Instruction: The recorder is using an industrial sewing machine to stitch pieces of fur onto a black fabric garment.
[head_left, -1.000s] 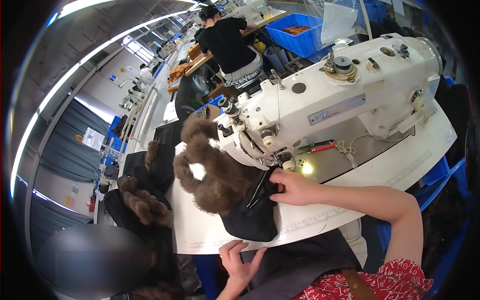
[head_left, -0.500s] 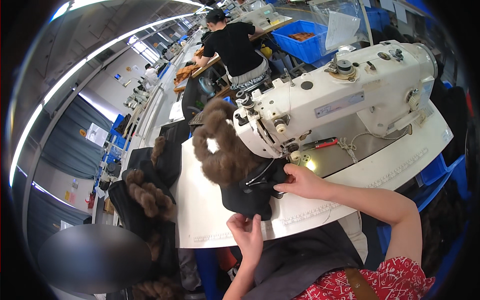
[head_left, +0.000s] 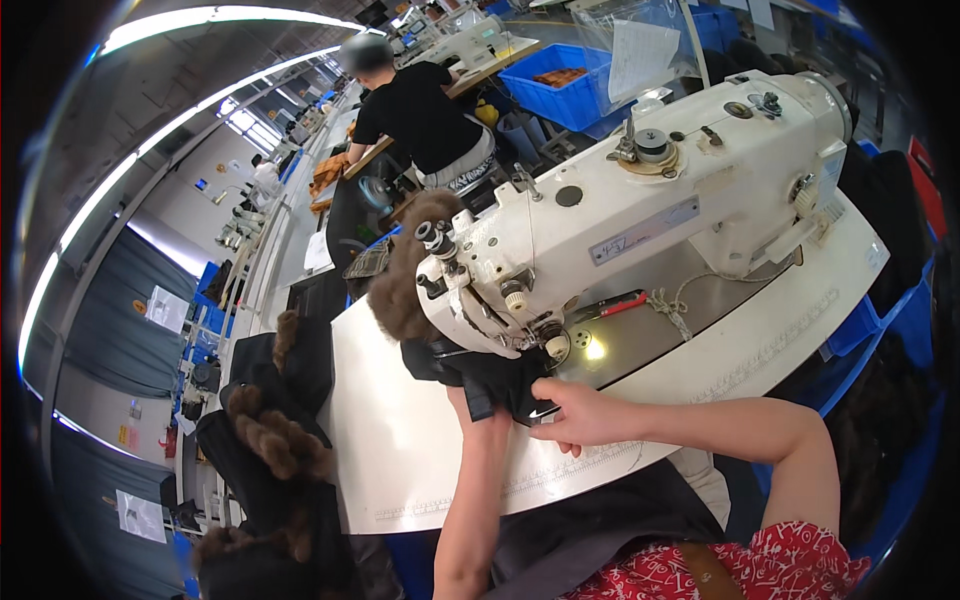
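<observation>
Pinching brown-fur-trimmed black fabric (head_left: 515,382), frame centre: right hand (head_left: 582,414); left hand (head_left: 484,428) now reaching under its folds, grip hidden, apparently supporting.

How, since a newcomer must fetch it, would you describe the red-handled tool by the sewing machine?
Find the large white sewing machine, then look under its arm at the dark metal plate. There, just left of a knotted pale cord, lies a slim tool. Its bright red handle sets it apart from the cord and plate.
</observation>
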